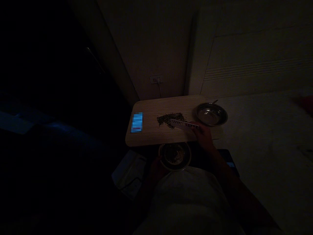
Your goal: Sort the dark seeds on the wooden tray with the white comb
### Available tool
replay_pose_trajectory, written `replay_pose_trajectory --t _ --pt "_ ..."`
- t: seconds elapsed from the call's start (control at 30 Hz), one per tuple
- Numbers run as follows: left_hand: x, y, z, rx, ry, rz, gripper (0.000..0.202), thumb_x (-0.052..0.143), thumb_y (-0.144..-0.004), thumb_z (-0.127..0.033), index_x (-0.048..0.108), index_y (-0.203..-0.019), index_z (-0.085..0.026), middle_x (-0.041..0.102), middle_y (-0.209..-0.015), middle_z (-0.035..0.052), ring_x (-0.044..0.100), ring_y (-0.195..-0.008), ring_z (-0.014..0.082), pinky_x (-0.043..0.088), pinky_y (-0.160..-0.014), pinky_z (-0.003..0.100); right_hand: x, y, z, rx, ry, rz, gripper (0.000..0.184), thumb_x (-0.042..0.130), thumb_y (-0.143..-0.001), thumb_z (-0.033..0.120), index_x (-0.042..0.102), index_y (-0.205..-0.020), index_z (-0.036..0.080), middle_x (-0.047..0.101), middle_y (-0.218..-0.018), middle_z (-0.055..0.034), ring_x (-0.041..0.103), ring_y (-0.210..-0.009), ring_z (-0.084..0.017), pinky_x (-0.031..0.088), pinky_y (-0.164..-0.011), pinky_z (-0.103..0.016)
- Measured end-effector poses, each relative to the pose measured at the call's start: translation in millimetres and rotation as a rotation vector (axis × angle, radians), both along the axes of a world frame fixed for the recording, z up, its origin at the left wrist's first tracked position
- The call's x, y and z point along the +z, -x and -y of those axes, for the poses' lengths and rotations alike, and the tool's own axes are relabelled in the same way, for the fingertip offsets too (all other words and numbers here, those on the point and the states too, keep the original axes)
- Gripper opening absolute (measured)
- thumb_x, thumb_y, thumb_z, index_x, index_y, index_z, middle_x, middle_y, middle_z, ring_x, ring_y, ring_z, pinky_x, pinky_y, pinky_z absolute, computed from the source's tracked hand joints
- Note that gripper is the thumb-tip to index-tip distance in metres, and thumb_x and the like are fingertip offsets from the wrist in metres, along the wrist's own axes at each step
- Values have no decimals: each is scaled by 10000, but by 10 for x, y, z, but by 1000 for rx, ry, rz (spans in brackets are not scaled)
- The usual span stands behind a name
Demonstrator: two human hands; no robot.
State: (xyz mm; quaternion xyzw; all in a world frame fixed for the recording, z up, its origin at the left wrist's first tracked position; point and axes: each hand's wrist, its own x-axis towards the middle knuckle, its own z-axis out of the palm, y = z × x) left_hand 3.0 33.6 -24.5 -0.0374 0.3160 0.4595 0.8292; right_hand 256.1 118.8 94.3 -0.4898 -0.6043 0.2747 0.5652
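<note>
Apparently I'm sweeping grains (161,120) on the board (149,138), right hand (203,133) clamped around a strip (184,125); left hand (156,167): can't tell; next needs light strokes.

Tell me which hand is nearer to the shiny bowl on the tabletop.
Right. The right hand is close by the shiny bowl, on its near side; the left hand is farther off, at the left side of the other bowl.

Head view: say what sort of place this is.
Probably a dim room in a home, though darkness leaves doubt: a light wooden-looking table, a metal bowl and a wall socket suggest it.
</note>
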Motion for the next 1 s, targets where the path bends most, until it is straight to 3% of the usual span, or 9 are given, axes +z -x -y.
replay_pose_trajectory --t 0.47,0.7,1.0 --pt "112 -10 14 35 18 -88 245 523 -880 -214 695 -1002 -90 761 -982 116 686 -994 248 440 -1002 393 -67 -67 49 -18 32 -31 218 627 -856 379 730 -1004 256 745 -1031 -32 677 -971 -225 511 -903 -384" --pt "54 -5 -6 2 18 -26 318 547 -853 -224 675 -1110 -86 756 -1002 127 670 -1043 274 407 -1036 414 -119 -146 41 -111 36 -57 239 655 -827 388 724 -1004 242 753 -994 -45 683 -943 -237 514 -889 -404" --pt "133 -31 6 23 11 -52 271 540 -865 -225 698 -1037 -89 756 -1007 128 678 -1018 264 407 -1037 398 -85 -138 77 -31 86 -30 241 651 -830 415 728 -972 236 748 -1005 -49 678 -946 -238 518 -888 -402"
